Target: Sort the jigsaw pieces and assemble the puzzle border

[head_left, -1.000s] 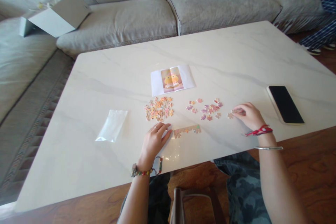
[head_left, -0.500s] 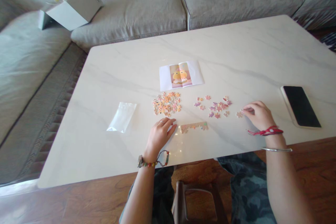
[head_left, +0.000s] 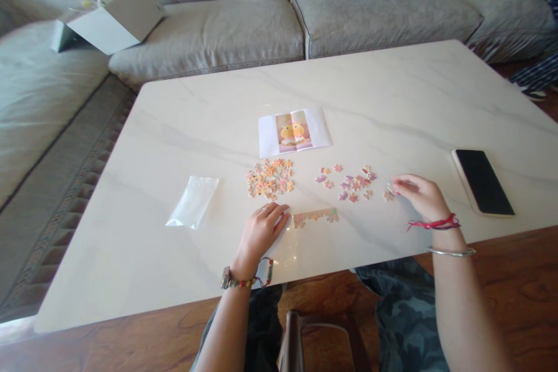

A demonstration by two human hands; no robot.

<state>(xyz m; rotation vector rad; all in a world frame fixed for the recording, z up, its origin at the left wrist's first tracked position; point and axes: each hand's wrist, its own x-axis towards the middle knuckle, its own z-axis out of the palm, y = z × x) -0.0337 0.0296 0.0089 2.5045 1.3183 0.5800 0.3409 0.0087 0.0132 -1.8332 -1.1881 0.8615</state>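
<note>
My left hand (head_left: 261,231) lies flat and open on the white marble table (head_left: 174,279), fingertips just left of a joined strip of puzzle pieces (head_left: 315,218). My right hand (head_left: 419,196) rests at the right, fingers curled on a small puzzle piece (head_left: 388,194). A dense heap of orange and pink pieces (head_left: 269,178) sits above my left hand. A looser scatter of pink and purple pieces (head_left: 349,183) lies between the heap and my right hand. A printed reference picture (head_left: 294,131) lies beyond the pieces.
An empty clear plastic bag (head_left: 193,201) lies left of the heap. A black phone (head_left: 483,181) sits near the table's right edge. A grey sofa (head_left: 218,29) wraps round the far side, with a white box (head_left: 115,17) on it. A chair (head_left: 322,343) stands between my knees.
Only the camera has shifted, swinging one way and back. Both hands keep their places on the table, and the pieces have not moved.
</note>
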